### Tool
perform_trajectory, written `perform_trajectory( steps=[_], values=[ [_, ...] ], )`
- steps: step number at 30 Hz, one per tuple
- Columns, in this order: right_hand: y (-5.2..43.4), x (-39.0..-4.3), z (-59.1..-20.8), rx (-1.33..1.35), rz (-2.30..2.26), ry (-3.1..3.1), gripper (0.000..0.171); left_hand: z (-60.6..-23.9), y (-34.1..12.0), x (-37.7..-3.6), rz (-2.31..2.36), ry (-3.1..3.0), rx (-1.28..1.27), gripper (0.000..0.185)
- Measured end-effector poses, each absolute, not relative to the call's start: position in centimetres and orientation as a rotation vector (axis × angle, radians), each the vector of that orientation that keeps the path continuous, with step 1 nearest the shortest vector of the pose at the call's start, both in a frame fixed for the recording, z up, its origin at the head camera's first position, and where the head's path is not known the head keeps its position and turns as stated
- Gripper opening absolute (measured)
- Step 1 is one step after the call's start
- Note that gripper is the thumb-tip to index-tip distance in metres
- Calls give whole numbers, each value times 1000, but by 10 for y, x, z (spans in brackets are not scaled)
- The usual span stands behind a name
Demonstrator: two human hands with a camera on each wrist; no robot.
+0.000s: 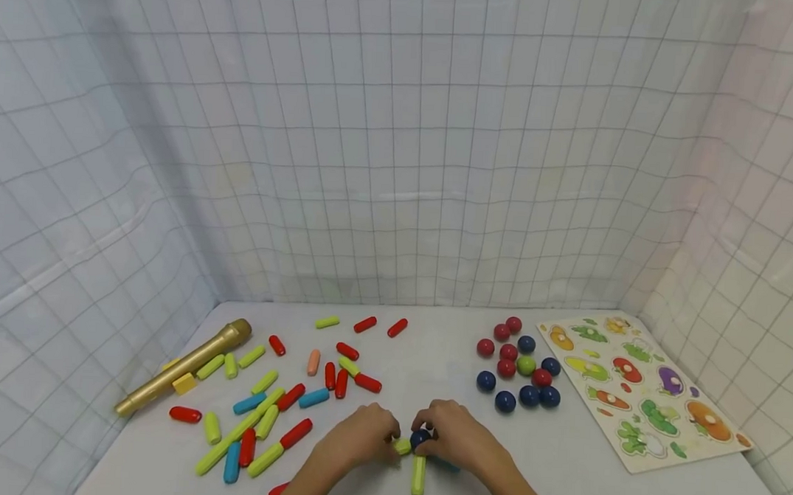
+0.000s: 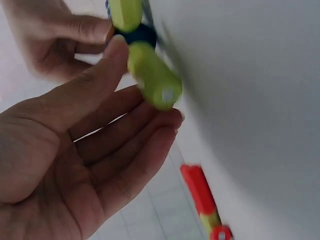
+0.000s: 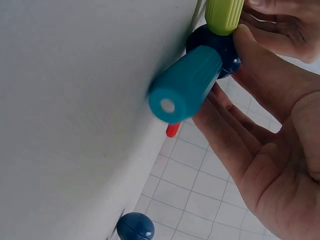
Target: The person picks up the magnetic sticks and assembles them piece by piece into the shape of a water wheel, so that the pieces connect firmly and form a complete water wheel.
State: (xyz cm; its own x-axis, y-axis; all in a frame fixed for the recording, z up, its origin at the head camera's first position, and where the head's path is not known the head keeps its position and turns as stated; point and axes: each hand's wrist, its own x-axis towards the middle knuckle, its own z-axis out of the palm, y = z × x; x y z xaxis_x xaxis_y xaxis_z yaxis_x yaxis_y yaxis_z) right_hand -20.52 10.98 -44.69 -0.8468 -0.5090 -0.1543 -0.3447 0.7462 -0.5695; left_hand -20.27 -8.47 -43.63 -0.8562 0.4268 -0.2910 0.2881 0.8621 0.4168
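Note:
My right hand (image 1: 458, 433) holds a dark blue ball (image 1: 419, 440) with thumb and fingers at the front of the table. A lime magnetic rod (image 1: 418, 477) extends from this ball toward me. On the ball's right, mostly under that hand in the head view, is a teal magnetic rod (image 3: 187, 82) with a pale round spot on its end. My left hand (image 1: 367, 432) pinches another lime rod (image 2: 156, 82) between thumb and fingers, its inner end right at the ball. The three rods spread out around the ball, low over the table.
Many red, lime and blue rods, some joined end to end like the red-and-lime one (image 1: 281, 448), lie at left. A gold microphone (image 1: 185, 367) rests beyond them. Right of centre are several balls (image 1: 506, 401) in dark blue, red and green, beside a vegetable puzzle board (image 1: 636, 457).

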Motion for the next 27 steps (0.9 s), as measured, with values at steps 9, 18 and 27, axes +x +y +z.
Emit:
perform_trajectory(
  steps=[9,18,27],
  values=[
    [113,-205,-443,-639,-710,2717,27,-419,-172,-209,391,2867,63,18],
    [114,-207,-442,-629,-677,2759,22,-436,-180,-206,368,2877,49,24],
    [114,-206,-444,-647,-715,2737,23,-441,-181,-203,301,2966,62,24]
  ],
)
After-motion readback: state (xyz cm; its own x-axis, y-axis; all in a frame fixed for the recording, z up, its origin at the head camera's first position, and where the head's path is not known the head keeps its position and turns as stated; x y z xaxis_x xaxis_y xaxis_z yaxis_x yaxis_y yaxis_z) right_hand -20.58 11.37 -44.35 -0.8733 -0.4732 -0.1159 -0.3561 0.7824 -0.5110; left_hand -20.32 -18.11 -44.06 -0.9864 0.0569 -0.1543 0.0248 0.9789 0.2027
